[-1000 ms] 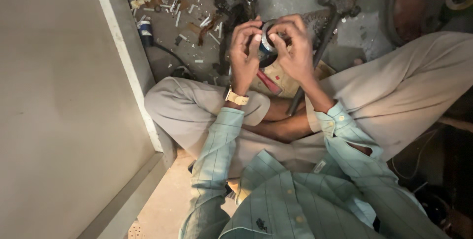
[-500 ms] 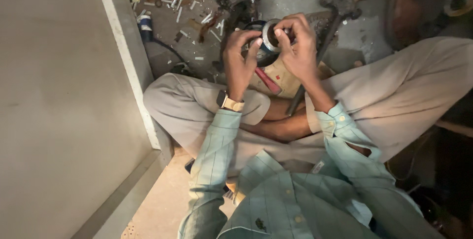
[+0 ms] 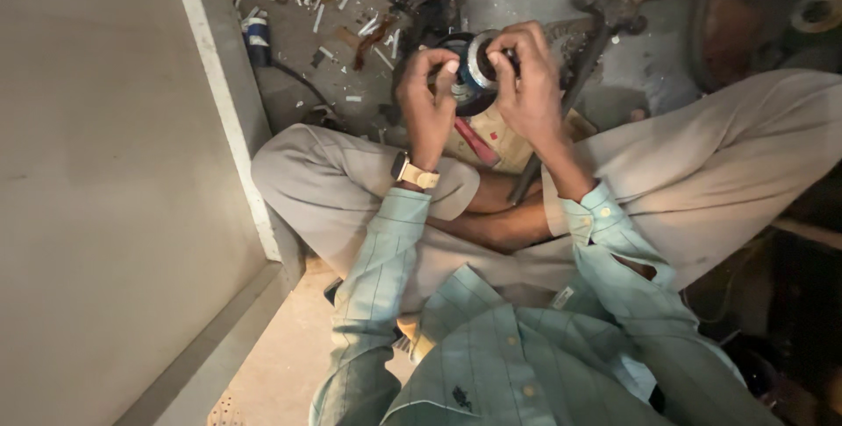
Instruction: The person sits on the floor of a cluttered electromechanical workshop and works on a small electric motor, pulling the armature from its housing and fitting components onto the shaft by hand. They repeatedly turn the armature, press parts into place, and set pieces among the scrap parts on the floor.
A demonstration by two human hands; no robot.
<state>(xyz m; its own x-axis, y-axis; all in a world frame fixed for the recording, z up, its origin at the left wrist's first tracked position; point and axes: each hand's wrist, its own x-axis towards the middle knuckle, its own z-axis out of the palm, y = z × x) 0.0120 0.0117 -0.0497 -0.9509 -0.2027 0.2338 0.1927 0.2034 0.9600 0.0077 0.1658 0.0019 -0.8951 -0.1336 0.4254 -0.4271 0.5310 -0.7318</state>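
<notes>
Since the earlier frame, both hands are lifted a little higher above the crossed legs (image 3: 667,180). The left hand (image 3: 427,101) and right hand (image 3: 526,84) pinch the round dark part (image 3: 469,75) between them, fingers curled on its silver ring.

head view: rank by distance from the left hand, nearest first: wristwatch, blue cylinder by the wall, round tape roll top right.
1. wristwatch, on the left hand's own wrist.
2. blue cylinder, on the floor beside the wall.
3. tape roll, far top right corner.
</notes>
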